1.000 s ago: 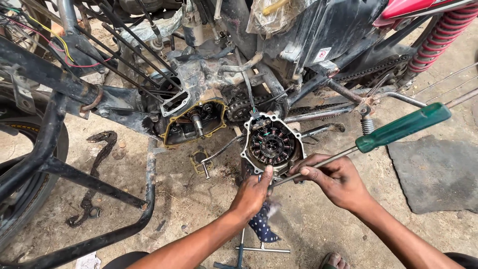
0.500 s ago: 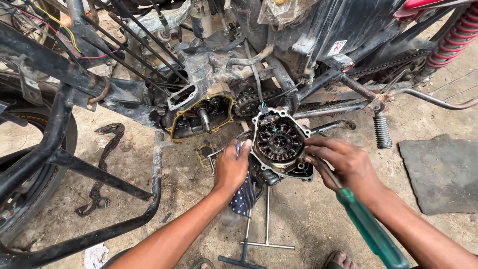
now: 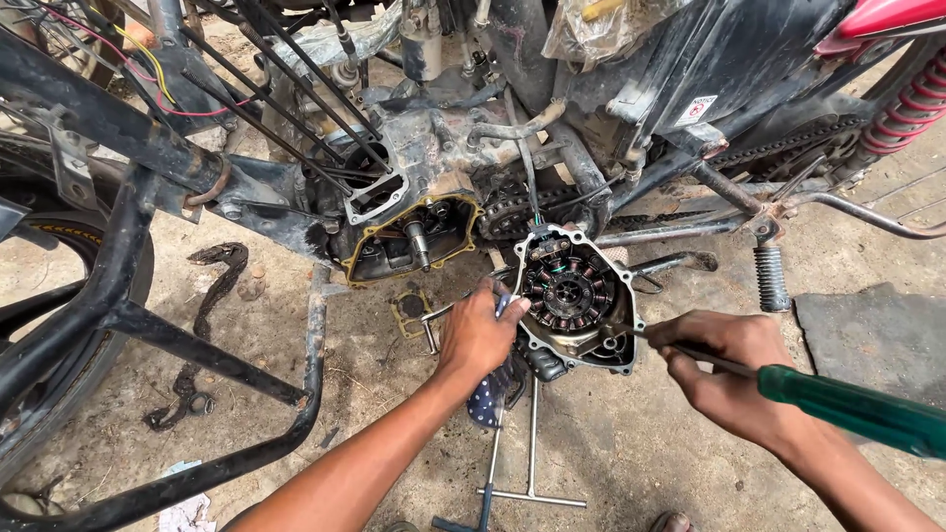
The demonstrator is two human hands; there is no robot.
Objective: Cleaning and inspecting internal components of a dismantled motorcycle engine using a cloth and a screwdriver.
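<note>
A round engine side cover with a coil ring inside hangs by its wires below the motorcycle engine. My left hand grips the cover's left edge, with a dotted blue cloth under the palm. My right hand holds a long screwdriver with a green handle; its metal tip rests on the cover's lower right rim. The opened engine case with a yellow gasket sits just up and left of the cover.
A T-handle wrench lies on the dirt below the hands. A loose gasket piece, a chain strip, the black frame bars, a footpeg and a dark mat surround the spot.
The screwdriver has swung from pointing down to lying nearly level at the right, tip at the cover's rim. My left hand stays on the cover's left edge.
</note>
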